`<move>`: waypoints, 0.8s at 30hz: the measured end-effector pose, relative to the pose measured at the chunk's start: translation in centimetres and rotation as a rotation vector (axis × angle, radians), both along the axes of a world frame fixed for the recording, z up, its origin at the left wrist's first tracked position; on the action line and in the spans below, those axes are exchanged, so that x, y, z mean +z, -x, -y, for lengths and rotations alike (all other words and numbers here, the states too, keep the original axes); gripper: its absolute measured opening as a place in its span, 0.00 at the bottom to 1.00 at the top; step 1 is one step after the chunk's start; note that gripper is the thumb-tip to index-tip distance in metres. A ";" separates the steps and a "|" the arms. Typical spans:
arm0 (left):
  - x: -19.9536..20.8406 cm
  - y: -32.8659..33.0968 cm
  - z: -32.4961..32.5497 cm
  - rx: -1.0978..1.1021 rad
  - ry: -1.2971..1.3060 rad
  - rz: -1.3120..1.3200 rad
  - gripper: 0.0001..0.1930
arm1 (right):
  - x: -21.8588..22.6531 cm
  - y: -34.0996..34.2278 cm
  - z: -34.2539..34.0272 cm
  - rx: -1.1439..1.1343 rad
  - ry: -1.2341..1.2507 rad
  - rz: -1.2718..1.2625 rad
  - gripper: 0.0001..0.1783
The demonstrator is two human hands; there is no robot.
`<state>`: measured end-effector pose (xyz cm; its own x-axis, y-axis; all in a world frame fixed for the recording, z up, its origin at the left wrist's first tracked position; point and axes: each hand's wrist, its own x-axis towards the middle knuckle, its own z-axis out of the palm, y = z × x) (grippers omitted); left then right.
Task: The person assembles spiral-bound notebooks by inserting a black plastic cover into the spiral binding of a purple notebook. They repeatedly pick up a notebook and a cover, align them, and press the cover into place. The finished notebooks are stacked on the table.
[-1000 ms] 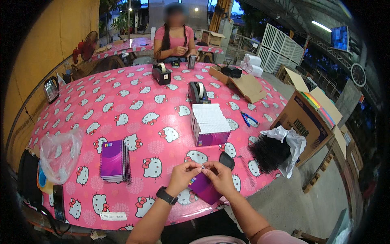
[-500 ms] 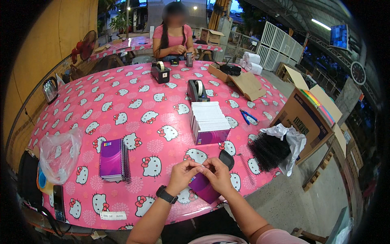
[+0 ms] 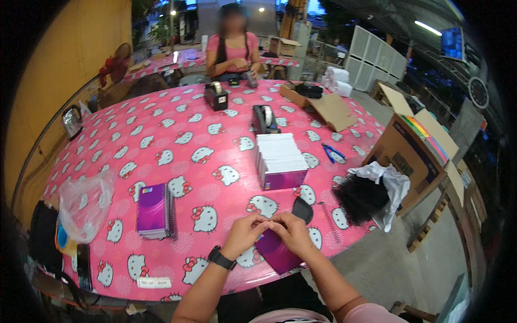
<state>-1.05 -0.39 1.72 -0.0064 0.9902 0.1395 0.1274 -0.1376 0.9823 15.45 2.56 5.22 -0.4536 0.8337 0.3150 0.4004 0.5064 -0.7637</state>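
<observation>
Both of my hands meet at the top edge of a purple notebook (image 3: 278, 254) near the table's front edge. My left hand (image 3: 245, 234), with a black watch on the wrist, pinches that edge. Thumb and fingers of my right hand (image 3: 291, 234) close on it right beside the left. Whatever small part lies between the fingertips is hidden. Just beyond my right hand rests a dark, rounded flat object (image 3: 302, 210). Past it stands a block of unbound purple notebooks (image 3: 284, 180), white page edges upward. A stack of purple spiral notebooks (image 3: 153, 209) sits to the left.
Black binding coils (image 3: 360, 198) spill from white wrapping at right, near blue-handled pliers (image 3: 334, 154) and a cardboard box (image 3: 405, 153). Tape dispensers (image 3: 265, 120) stand farther back. At left lie a plastic bag (image 3: 86, 204) and a phone (image 3: 84, 267). A person (image 3: 232, 51) works across the table.
The whole view has shifted slightly. My hands keep their pinch at the notebook's edge, with little finger movement. Across the table, the person's hands have moved a little around a small dark object.
</observation>
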 end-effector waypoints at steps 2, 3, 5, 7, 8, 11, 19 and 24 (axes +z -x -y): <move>1.2 -0.4 0.6 -0.046 0.128 -0.072 0.11 | 0.4 -1.2 0.0 0.050 0.053 0.084 0.16; 0.5 -0.6 1.1 -0.023 0.115 -0.038 0.11 | 0.2 -1.9 0.0 0.119 0.068 0.110 0.17; -1.5 -0.5 1.9 0.025 0.078 0.029 0.10 | 0.8 -2.0 1.0 0.229 0.216 0.067 0.19; -1.0 0.1 2.7 0.083 0.043 0.002 0.12 | 0.1 -2.5 1.2 0.253 0.262 -0.061 0.20; -0.8 1.2 3.6 0.152 0.034 0.026 0.13 | -0.4 -2.7 1.5 0.262 0.286 -0.124 0.21; 4.4 6.1 6.3 0.560 -0.139 -0.001 0.15 | -2.4 -4.2 0.6 0.175 0.164 -0.315 0.20; 2.4 17.7 10.2 1.263 -0.445 0.261 0.12 | -6.2 -4.6 0.6 0.177 0.033 -0.139 0.11; 1.3 16.9 9.3 1.250 -0.540 0.478 0.10 | -6.3 -4.8 0.6 0.124 0.177 -0.119 0.08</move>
<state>-17.93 -9.67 3.05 -0.9657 0.1295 0.2251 0.1200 -0.5458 0.8293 20.25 2.00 -1.10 -0.5247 0.8207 0.2264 0.2450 0.4002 -0.8831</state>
